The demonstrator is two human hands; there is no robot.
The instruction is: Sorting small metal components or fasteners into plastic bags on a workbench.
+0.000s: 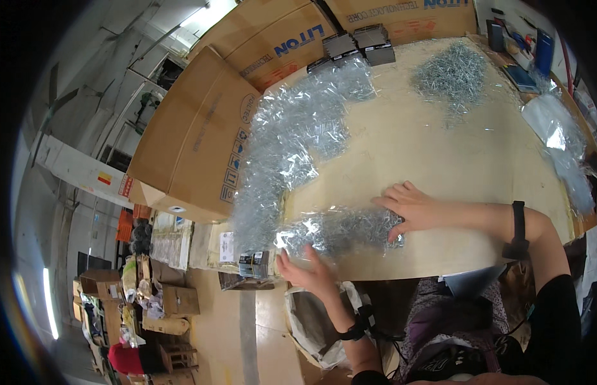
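A row of clear plastic bags [349, 231] packed with thin, shiny metal pieces lies along the near edge of the table. My left hand [311, 274] is at the left end of this row, fingers spread, against or just beside the plastic. At the opposite end, my right hand [410, 208] rests with thumb and fingers apart around the bags' edge; neither hand visibly grips them. More filled clear bags [292, 138] form a long band up the table's left side. A loose heap of thin metal pieces [451, 74] sits at the far right.
Large cardboard boxes [192, 135] stand along the left and back. Small dark stacked packs [359, 45] sit at the far edge, another grey stack [254, 264] at the near left corner. Empty-looking plastic bags [552, 125] lie on the right. Below the table edge is a lined bin [311, 321].
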